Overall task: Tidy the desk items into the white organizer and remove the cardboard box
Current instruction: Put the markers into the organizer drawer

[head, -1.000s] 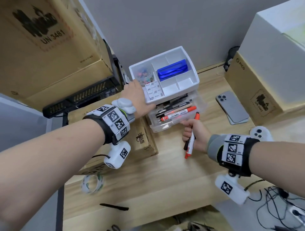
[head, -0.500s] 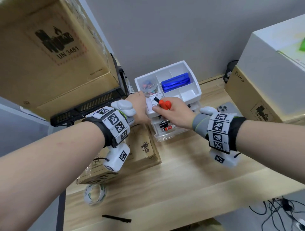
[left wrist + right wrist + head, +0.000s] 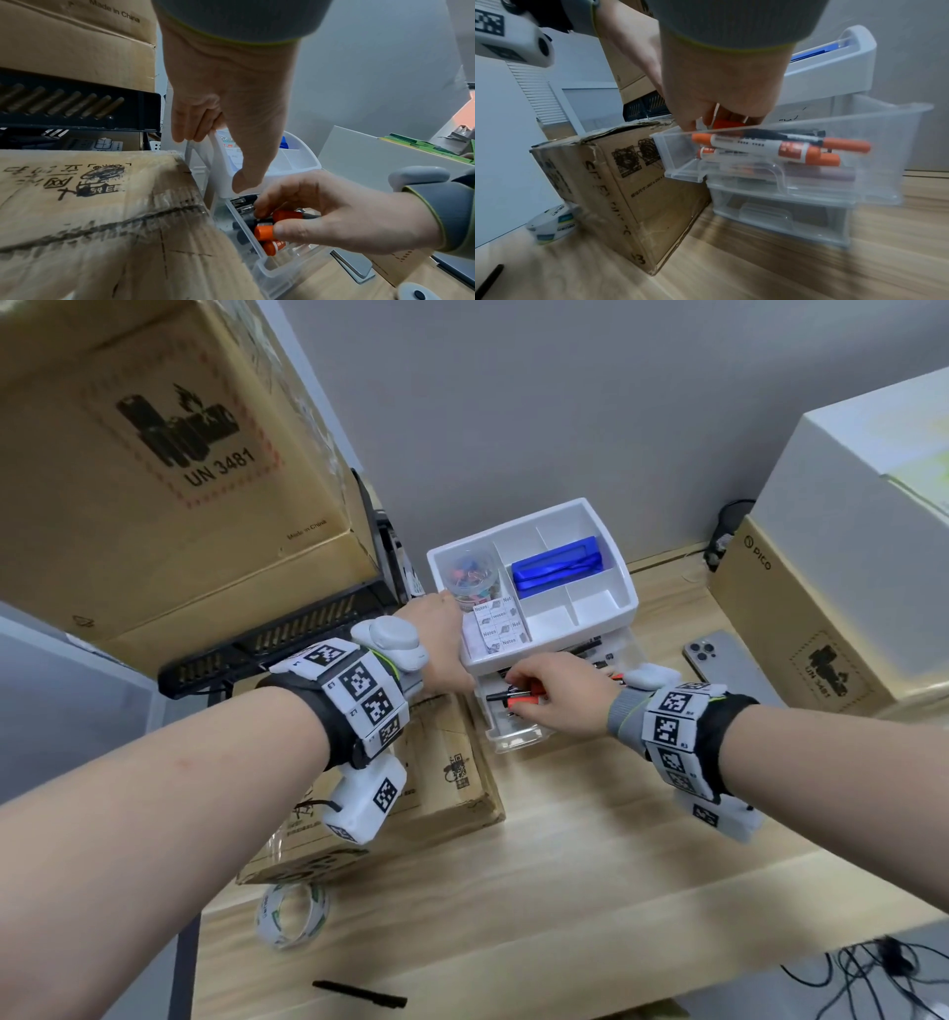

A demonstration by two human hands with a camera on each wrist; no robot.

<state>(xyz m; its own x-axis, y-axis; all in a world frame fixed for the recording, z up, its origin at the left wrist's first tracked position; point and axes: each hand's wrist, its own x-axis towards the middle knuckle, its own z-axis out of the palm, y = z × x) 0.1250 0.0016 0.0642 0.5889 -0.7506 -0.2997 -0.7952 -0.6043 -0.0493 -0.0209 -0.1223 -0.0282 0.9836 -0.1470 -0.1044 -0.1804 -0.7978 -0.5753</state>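
Note:
The white organizer (image 3: 624, 588) stands at the back of the desk, its clear top drawer (image 3: 875, 162) pulled out and holding several orange-capped markers (image 3: 780, 148) and pens. My left hand (image 3: 442, 639) grips the organizer's left front corner, thumb on the front and fingers round the side. My right hand (image 3: 521, 693) reaches into the drawer and pinches a red marker (image 3: 263, 231) by its orange cap, low among the others. The top tray holds a blue case (image 3: 560, 567), a jar of clips (image 3: 472, 580) and note pads (image 3: 495, 624). A small cardboard box (image 3: 452, 778) sits against the organizer's left side.
A tape roll (image 3: 292, 911) and a black pen (image 3: 359, 994) lie on the near desk. A grey phone (image 3: 719, 660) lies right of the organizer. Large cardboard boxes (image 3: 154, 454) stand at the left and right (image 3: 801, 629), with a black rack (image 3: 287, 634) under the left one.
My right hand carried the red marker from the desk up past the top tray and down into the open drawer. The left hand kept its hold on the organizer.

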